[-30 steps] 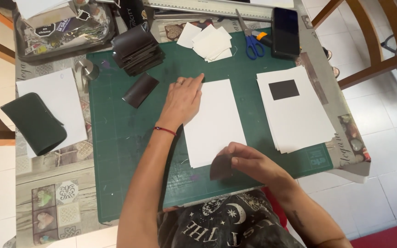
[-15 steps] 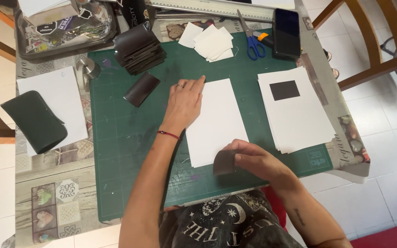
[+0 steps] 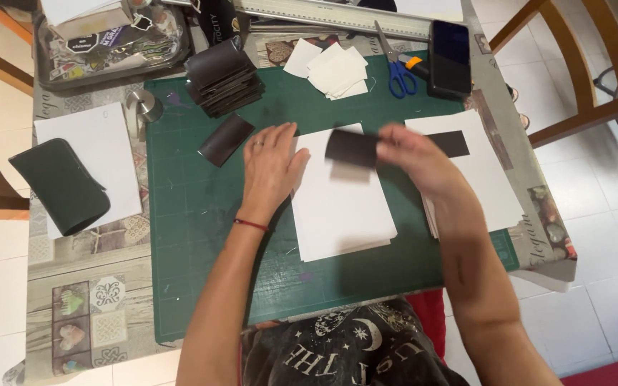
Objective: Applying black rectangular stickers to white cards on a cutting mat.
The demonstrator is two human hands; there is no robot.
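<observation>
On the worktop's green mat [image 3: 202, 236], the left hand [image 3: 272, 166] lay flat and open on the white sheet stack [image 3: 341, 214]. The right hand [image 3: 416, 154] pinched a dark rectangle [image 3: 350, 148] above it, not yet laid down. Farther right, another sheet [image 3: 491, 179] already carried one.

Left hand [image 3: 272, 168] flat, right hand [image 3: 418, 156] pinching.

Green mat [image 3: 202, 214] with a faint grid. White sheets [image 3: 341, 207]. Black card [image 3: 352, 148], blurred, perhaps dark brown. Blue-handled scissors [image 3: 398, 78]. Dark green pouch [image 3: 66, 186]. Red cord [image 3: 250, 224] at the wrist. Bench [image 3: 87, 300] cloth patterned with hearts.
</observation>
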